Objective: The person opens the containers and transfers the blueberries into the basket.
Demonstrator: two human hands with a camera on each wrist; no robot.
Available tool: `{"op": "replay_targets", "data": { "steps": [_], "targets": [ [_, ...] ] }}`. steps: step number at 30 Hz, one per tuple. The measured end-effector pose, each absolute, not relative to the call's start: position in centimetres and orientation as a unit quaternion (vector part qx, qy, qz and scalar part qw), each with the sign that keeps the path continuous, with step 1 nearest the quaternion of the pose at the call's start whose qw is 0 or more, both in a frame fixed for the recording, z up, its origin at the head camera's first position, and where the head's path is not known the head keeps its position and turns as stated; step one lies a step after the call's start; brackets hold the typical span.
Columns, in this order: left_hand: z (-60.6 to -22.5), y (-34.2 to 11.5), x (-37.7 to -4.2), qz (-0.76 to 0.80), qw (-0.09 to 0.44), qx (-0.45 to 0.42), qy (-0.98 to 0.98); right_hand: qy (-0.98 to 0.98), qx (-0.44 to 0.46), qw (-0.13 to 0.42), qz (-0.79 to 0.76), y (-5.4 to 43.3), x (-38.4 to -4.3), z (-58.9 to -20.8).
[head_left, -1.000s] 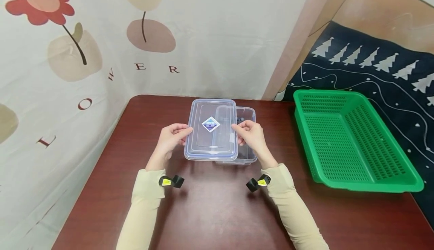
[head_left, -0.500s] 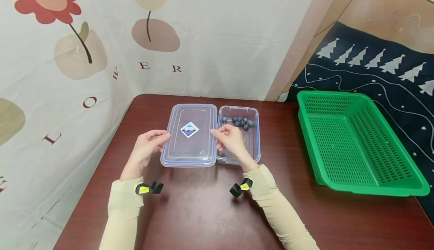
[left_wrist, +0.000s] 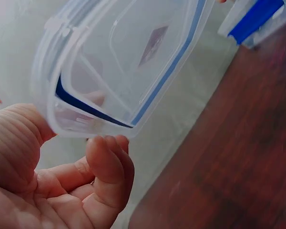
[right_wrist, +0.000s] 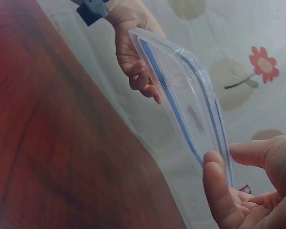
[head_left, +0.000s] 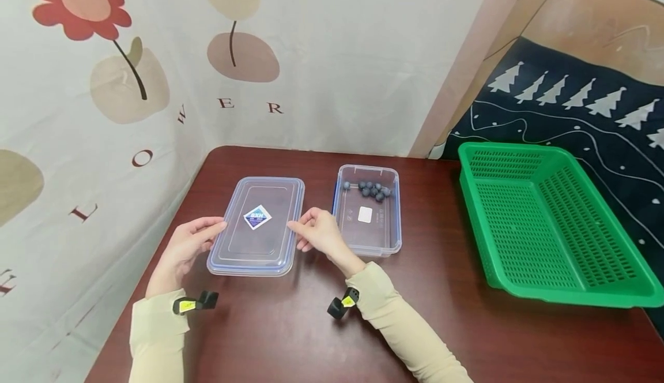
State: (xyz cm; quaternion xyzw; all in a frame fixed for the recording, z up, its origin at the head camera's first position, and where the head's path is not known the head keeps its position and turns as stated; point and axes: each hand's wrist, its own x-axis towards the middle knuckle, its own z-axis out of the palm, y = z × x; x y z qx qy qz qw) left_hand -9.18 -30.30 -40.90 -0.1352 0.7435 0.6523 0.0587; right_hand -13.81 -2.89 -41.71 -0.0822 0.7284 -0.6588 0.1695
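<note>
Both hands hold a clear plastic lid (head_left: 275,239) with a blue seal along its edge and a diamond-shaped sticker. My left hand (head_left: 187,247) pinches the lid's left edge between thumb and fingers. At the opposite edge, my right hand (head_left: 323,234) grips it the same way. In both wrist views the lid is seen from below, held up off the table. Just right of the right hand stands an open clear container (head_left: 381,239). Several blueberries (head_left: 370,190) lie inside it, towards the far end. A pale square label shows on its bottom.
A large green perforated basket (head_left: 555,227) stands at the right side of the dark red-brown table (head_left: 280,331). Printed cloth (head_left: 332,71) hangs behind the table and along its left side. Each wrist wears a small black camera (head_left: 339,307).
Held by both hands, the lid has moved left and towards the person, away from over the container. The blueberries, partly covered before, now show fully.
</note>
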Motion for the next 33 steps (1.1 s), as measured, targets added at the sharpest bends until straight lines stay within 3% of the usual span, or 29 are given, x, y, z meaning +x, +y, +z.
{"op": "replay_targets", "data": {
  "steps": [12,21,33],
  "targets": [
    [-43.9,-31.6,-8.9,0.56,0.087,-0.143,0.811,0.807,-0.101,0.207,-0.544,-4.7,-12.8,-43.6],
    [-44.6,-30.7,-9.1,0.494,0.077,-0.153,0.852,0.858,-0.117,0.213,-0.452,-5.0,-12.8,-44.7],
    [-44.7,-29.1,-9.2,0.423,0.071,-0.167,0.888,0.919,-0.149,0.164,-0.327,-5.5,-13.1,-45.0]
  ]
}}
